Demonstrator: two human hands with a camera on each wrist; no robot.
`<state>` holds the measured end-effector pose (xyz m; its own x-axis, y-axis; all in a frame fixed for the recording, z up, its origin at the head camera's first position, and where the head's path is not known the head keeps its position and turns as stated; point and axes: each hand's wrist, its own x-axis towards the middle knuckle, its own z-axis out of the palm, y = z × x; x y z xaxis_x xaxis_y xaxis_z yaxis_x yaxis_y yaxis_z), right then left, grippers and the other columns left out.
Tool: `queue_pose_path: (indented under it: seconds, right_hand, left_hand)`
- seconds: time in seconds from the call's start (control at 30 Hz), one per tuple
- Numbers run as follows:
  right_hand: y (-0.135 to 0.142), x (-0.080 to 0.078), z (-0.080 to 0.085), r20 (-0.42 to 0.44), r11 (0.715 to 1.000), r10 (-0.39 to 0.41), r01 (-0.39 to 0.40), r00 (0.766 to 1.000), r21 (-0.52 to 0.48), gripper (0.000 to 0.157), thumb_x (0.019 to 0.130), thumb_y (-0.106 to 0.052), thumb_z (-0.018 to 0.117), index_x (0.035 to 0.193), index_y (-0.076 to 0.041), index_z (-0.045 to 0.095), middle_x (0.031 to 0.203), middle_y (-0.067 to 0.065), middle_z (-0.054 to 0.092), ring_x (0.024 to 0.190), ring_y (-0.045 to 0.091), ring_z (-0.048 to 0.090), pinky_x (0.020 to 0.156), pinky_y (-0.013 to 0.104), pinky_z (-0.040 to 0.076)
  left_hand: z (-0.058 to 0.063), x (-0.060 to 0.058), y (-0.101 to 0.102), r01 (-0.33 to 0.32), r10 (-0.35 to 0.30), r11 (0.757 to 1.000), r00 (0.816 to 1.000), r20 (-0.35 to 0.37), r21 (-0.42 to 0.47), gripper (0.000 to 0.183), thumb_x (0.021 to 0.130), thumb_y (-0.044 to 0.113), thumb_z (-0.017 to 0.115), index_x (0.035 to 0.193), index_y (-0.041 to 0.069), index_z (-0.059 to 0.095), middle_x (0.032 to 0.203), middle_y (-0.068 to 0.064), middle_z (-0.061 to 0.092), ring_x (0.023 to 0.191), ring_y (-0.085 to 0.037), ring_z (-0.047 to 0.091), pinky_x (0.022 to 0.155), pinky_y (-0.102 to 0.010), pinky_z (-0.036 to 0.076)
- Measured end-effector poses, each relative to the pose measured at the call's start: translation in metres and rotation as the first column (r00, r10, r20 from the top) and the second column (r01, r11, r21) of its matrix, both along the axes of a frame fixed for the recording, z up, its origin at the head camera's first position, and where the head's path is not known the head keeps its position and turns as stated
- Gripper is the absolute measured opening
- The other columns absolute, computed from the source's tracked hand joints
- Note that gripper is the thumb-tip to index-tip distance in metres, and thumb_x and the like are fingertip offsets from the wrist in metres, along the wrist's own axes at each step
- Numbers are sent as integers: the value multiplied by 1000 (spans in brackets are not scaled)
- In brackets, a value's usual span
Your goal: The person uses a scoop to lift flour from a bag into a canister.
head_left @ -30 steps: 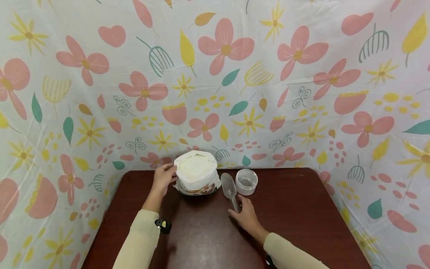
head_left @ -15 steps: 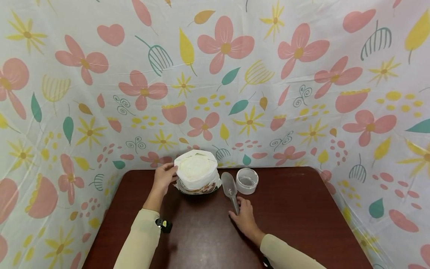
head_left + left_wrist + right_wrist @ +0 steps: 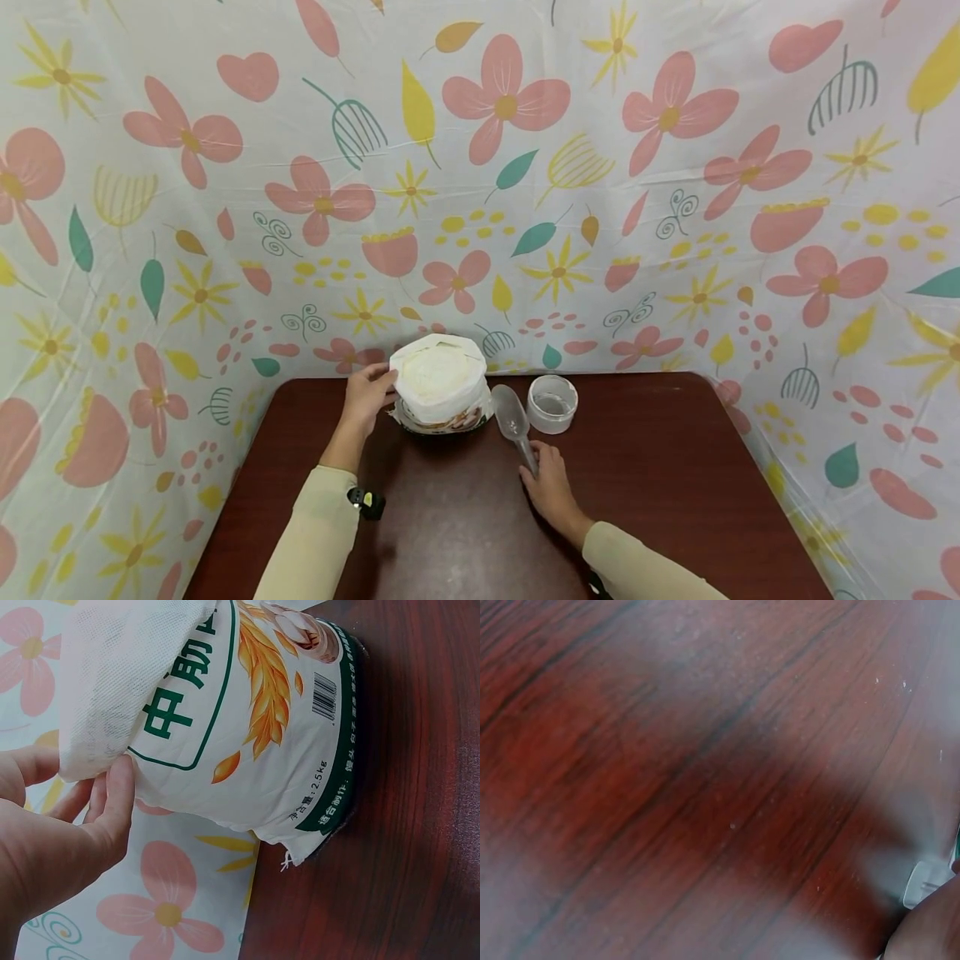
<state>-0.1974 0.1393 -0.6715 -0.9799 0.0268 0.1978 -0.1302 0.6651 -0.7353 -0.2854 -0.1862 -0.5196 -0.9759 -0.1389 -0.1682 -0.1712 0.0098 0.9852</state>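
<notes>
A white flour bag (image 3: 442, 400) stands at the back of the table, its top folded outward and pale flour (image 3: 438, 371) showing inside. My left hand (image 3: 366, 398) pinches the folded rim on the bag's left side; in the left wrist view the thumb and fingers of that hand (image 3: 67, 832) grip the cloth edge. Right of the bag is a clear plastic scoop (image 3: 512, 414), bowl pointing away from me. My right hand (image 3: 553, 492) holds its handle. In the right wrist view only a bit of that hand (image 3: 930, 926) and a clear plastic end (image 3: 924, 883) show.
A round, clear-walled container (image 3: 551, 408) with a whitish rim stands just right of the scoop. The dark red-brown table (image 3: 457, 525) meets a flower-printed curtain (image 3: 480, 208) behind and at both sides.
My right hand's fingers and thumb have closed round the scoop handle, and the handle end has swung slightly right. My left hand and the bag have stayed in place.
</notes>
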Motion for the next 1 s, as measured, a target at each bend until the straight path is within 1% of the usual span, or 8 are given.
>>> queue_pose_path:
  seconds: [0.17, 0.23, 0.3, 0.43, 0.63, 0.73, 0.9, 1.0]
  right_hand:
    - [0, -1, -1, -12, 1000, -19, 19, 1000, -1, 44, 91, -1, 76, 130, 6, 58, 109, 19, 60, 104, 33, 56, 86, 42, 50]
    - [0, -1, -1, -4, 1000, -26, 27, 1000, 4, 43, 91, -3, 76, 129, 6, 57, 108, 19, 59, 103, 33, 55, 85, 42, 49]
    - [-1, -1, 0, 4, 999, -33, 33, 999, 13, 45, 91, -5, 78, 129, 6, 57, 108, 18, 58, 101, 32, 55, 84, 42, 49]
    - [-3, 0, 2, 25, 998, -44, 43, 999, 36, 46, 92, -11, 79, 129, 4, 57, 109, 18, 57, 101, 31, 54, 84, 43, 50]
    - [-4, 0, 3, 15, 999, -47, 46, 999, 24, 39, 95, -9, 74, 128, 5, 57, 111, 19, 57, 105, 34, 54, 86, 47, 52]
    - [-2, 1, 3, 0, 998, -54, 54, 999, 14, 36, 96, -7, 74, 126, 5, 59, 110, 19, 57, 103, 32, 55, 86, 45, 53]
    - [4, 1, 5, -21, 998, -68, 68, 997, 18, 36, 94, -7, 76, 125, 3, 63, 106, 16, 56, 95, 25, 55, 81, 41, 52]
    - [9, 1, 5, -44, 996, -78, 80, 996, 47, 37, 92, -8, 78, 125, 1, 66, 101, 13, 56, 92, 24, 53, 79, 40, 51]
  left_hand:
    - [1, 0, 0, 3, -3, 1000, 1000, 4, -4, 41, 106, 15, 59, 141, -5, 57, 126, -24, 60, 88, -11, 69, 94, -40, 64]
    - [1, 0, 0, 2, -2, 1000, 1000, 4, -2, 41, 106, 15, 60, 142, -5, 56, 125, -23, 60, 88, -11, 69, 91, -36, 65]
    - [1, 0, 0, 2, -2, 1000, 1000, 5, -2, 41, 106, 15, 59, 142, -5, 56, 125, -23, 60, 88, -11, 69, 90, -36, 65]
    - [2, 0, 0, 1, -1, 1000, 1000, 5, -5, 42, 106, 15, 59, 142, -4, 56, 126, -23, 60, 89, -11, 69, 95, -40, 64]
    - [0, 0, 0, -3, 3, 1000, 1000, 13, 2, 42, 106, 16, 59, 142, -4, 56, 127, -24, 60, 90, -13, 69, 106, -53, 56]
    - [0, 0, 0, -3, 3, 1000, 1000, 15, 0, 42, 106, 16, 59, 142, -4, 56, 128, -24, 61, 90, -13, 69, 106, -54, 55]
    - [0, 0, 1, -12, 12, 1000, 1000, 12, 1, 41, 105, 15, 60, 142, -4, 57, 127, -24, 61, 89, -13, 69, 106, -55, 55]
    - [0, 0, 1, -13, 13, 1000, 1000, 6, 3, 42, 105, 15, 60, 142, -4, 56, 126, -24, 61, 88, -12, 69, 107, -57, 54]
